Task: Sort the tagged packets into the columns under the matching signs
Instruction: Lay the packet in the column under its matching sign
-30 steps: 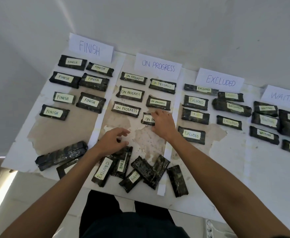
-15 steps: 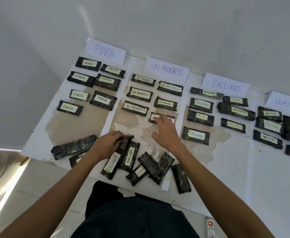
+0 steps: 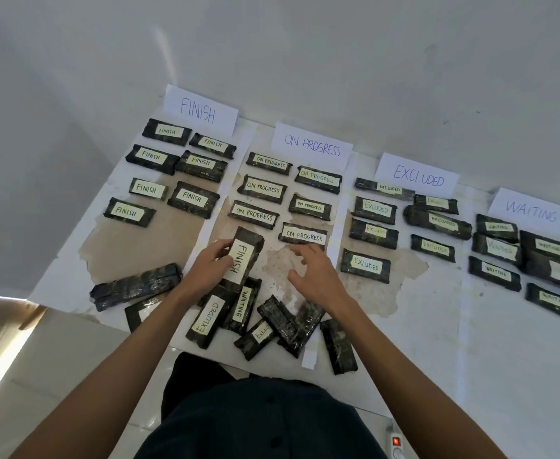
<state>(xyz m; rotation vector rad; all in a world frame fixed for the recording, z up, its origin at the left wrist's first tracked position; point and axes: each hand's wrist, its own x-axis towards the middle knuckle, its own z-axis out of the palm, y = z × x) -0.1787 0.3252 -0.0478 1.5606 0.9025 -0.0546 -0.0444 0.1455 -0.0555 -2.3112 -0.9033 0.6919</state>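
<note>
1 glossy oblong packet point(image 3: 244, 256), left grip point(image 3: 207, 268)

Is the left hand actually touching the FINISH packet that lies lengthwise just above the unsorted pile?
Touching. The head view shows the left hand gripping the FINISH packet, its fingers closed on the packet's left edge with no gap.

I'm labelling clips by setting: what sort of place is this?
Likely a plain indoor room with a makeshift sorting station: a worn white table against a bare white wall, handwritten paper signs such as the FINISH sign, and a power strip on tiled floor.
</note>
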